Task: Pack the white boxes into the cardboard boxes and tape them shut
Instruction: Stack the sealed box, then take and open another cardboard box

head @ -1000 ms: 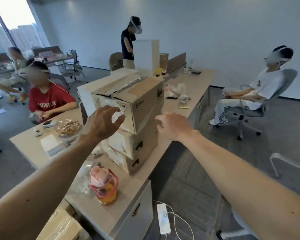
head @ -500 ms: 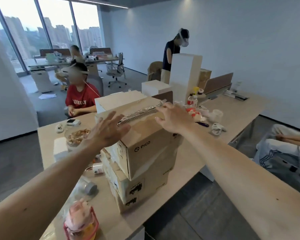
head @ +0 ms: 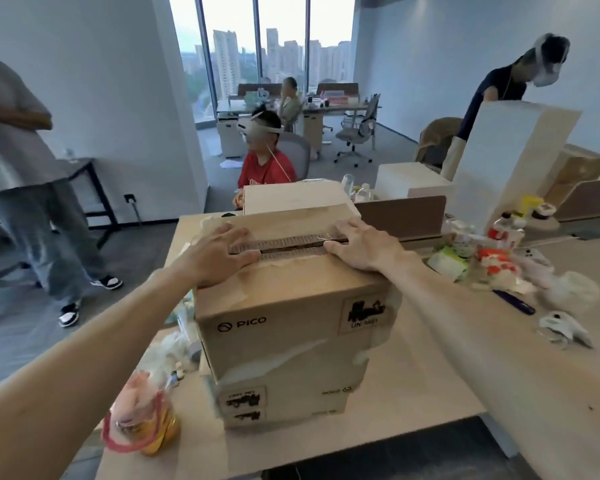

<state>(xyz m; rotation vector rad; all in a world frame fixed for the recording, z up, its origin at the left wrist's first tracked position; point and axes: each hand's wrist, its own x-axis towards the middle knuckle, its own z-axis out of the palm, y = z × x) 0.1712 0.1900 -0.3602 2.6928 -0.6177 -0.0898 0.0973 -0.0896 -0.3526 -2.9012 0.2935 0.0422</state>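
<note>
Both hands have dropped onto the top cardboard box [head: 291, 306] since half a second ago, when the left was still in the air off its left edge.

Nearest, in front of and left of that box, a pink-lidded jar [head: 142, 420] in a clear bag sits on the desk [head: 413, 393]. The top cardboard box rests on a lower cardboard box [head: 284, 396], its PICO-printed side facing the wearer. Its long axis runs left to right across the view, and the seam [head: 291, 244] between its two closed top flaps runs the same way, with no fresh tape over it.

The left hand [head: 219, 252] lies flat at the seam's left end and the right hand [head: 362, 245] at its right end. The fingers of both are straight and spread, pressing the flaps down and gripping nothing.

Just behind the top box stands another pale box [head: 291, 199]. Beyond and to the right of the top box, a low white box [head: 409, 178] and a tall white box [head: 510, 154] stand upright on the desk, unpacked. Farther back, a person in a red shirt [head: 267, 168] sits behind the top box, and a person in a dark top [head: 499, 88] leans behind the tall white box.
</note>
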